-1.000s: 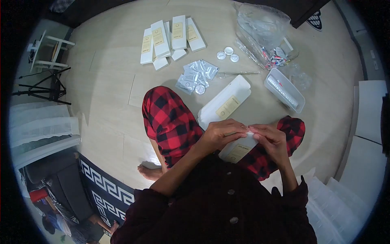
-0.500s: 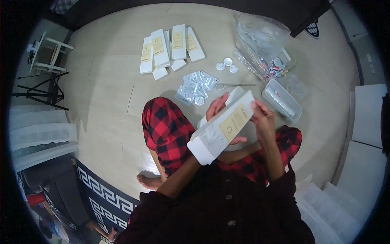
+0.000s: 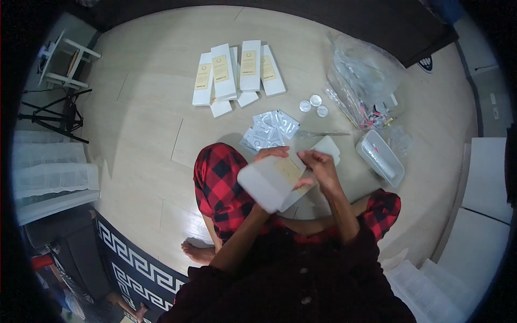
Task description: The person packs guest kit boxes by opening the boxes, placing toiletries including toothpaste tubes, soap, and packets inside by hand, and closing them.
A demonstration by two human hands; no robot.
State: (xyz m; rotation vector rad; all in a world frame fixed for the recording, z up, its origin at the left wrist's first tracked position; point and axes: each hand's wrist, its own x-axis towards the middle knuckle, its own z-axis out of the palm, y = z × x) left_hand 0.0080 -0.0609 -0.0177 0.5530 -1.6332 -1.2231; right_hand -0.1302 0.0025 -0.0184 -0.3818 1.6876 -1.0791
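Observation:
A white carton (image 3: pixel 269 180) with a cream label lies tilted over my lap, its near end slightly blurred. My left hand (image 3: pixel 276 153) is wrapped around it from beneath, fingers along the far left side and thumb on the right. At the carton's far right end, my right hand (image 3: pixel 322 166) has its fingers pinched together against the edge. Whether they grip a flap there is hard to see. Behind my hands another white carton (image 3: pixel 329 148) rests on the floor, partly covered. Silver sachets (image 3: pixel 272 129) lie in a loose pile just beyond my left hand.
Several labelled white boxes (image 3: pixel 250 67) lie stacked farther out. Three small round silver tins (image 3: pixel 316 100) sit right of them. A clear plastic bag (image 3: pixel 366 70) and a white plastic tub (image 3: pixel 385 161) stand to the right. Another person's hand (image 3: pixel 141 312) shows at lower left.
The carton has swung lower and turned, its label now foreshortened. My right hand has shifted left and down with it. My head view has moved slightly, so the floor items appear lower.

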